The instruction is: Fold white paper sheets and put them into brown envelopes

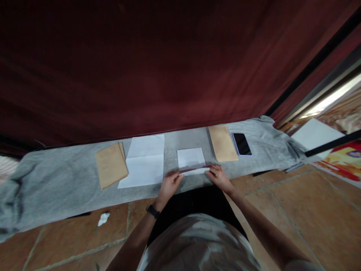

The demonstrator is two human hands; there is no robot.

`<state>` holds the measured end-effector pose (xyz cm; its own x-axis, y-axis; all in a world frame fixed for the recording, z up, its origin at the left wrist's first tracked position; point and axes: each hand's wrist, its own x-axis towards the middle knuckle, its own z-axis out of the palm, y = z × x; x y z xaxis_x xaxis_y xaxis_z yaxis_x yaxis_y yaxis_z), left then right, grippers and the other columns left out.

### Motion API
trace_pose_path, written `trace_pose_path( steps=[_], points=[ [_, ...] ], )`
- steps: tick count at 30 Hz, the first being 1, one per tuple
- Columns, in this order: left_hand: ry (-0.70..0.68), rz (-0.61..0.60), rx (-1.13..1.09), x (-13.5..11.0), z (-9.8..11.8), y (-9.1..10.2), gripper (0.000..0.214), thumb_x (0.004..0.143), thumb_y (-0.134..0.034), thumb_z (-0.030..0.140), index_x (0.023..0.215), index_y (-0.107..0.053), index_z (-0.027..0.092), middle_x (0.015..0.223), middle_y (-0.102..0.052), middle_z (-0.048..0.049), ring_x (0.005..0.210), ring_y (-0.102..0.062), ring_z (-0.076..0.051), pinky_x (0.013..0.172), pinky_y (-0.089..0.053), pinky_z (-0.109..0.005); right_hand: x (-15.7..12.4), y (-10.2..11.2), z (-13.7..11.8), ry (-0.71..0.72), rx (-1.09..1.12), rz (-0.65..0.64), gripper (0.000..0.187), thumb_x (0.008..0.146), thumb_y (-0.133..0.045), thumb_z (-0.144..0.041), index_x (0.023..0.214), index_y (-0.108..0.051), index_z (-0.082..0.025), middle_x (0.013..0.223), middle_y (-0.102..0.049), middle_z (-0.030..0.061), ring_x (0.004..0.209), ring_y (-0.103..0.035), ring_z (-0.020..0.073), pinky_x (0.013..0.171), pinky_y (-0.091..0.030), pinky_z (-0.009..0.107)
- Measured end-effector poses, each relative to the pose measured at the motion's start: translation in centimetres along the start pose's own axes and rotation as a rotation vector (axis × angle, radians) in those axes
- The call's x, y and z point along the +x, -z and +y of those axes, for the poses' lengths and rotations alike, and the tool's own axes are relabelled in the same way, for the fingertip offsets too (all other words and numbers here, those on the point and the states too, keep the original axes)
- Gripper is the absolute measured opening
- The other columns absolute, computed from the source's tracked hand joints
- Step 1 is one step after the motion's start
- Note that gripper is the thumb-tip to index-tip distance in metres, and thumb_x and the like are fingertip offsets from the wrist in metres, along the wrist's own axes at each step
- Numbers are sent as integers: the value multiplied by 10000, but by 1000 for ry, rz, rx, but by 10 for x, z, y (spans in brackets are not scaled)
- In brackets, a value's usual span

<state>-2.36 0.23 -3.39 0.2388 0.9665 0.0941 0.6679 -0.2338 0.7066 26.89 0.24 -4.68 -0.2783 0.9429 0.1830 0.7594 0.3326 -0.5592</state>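
A white sheet of paper lies in front of me, its near edge bent up as a narrow flap. My left hand pinches the left end of this flap, thumb and fingers pressed together. At the flap's right end, the fingers of my right hand are closed on the paper in the same way. Left of my hands rests a larger white stack or sheet with a crease across it. Brown envelopes overlap its left side. Another brown envelope lies beyond my right hand.
A grey cloth covers the long narrow surface. The smartphone lies right of the single envelope. A dark red curtain hangs close behind. Crumpled white paper is on the tiled floor. A black bar stands at right.
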Motion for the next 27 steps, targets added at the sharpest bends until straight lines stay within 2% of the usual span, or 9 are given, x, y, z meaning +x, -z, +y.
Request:
trace_pose_path(
  steps=[3, 8, 11, 14, 21, 27],
  points=[
    [141, 67, -17, 10, 6, -4, 297, 984, -507, 403, 918, -716, 203, 913, -754, -48, 902, -687, -190, 840, -520, -286, 12, -4, -5, -76, -36, 48, 332, 1027, -444, -391, 904, -691, -206, 962, -719, 78, 980, -645, 234, 924, -477, 387],
    [196, 168, 65, 27, 16, -10, 296, 1006, -463, 383, 897, -662, 193, 858, -711, -40, 802, -649, -166, 738, -462, -250, 33, -7, -18, -250, -121, 30, 316, 1034, -418, -365, 992, -688, -207, 961, -740, 68, 923, -683, 209, 850, -479, 307],
    [225, 181, 157, 39, 20, -9, 261, 1013, -461, 348, 945, -657, 191, 927, -717, -62, 853, -658, -174, 746, -439, -251, 46, -5, -27, -391, -213, -10, 310, 1027, -432, -394, 1043, -693, -229, 929, -758, 55, 880, -709, 203, 781, -473, 276],
    [291, 140, 238, 53, 23, -7, 268, 1017, -467, 360, 966, -672, 194, 914, -731, -66, 821, -668, -180, 698, -410, -256, 55, -5, -33, -482, -291, -29, 319, 1016, -456, -437, 1081, -693, -233, 929, -771, 62, 840, -724, 207, 735, -468, 267],
    [451, 98, 361, 81, 27, -6, 326, 1010, -470, 417, 1036, -715, 204, 916, -760, -106, 798, -695, -227, 629, -373, -285, 71, -9, -36, -488, -412, -37, 326, 1035, -421, -408, 1061, -668, -198, 926, -768, 121, 872, -733, 242, 813, -468, 319],
    [475, 136, 264, 85, 22, -5, 381, 1007, -448, 461, 933, -707, 191, 817, -737, -88, 725, -663, -203, 610, -367, -273, 83, -12, -35, -485, -492, -7, 334, 1035, -414, -403, 1049, -650, -166, 874, -764, 148, 804, -726, 225, 793, -468, 306]
  ],
)
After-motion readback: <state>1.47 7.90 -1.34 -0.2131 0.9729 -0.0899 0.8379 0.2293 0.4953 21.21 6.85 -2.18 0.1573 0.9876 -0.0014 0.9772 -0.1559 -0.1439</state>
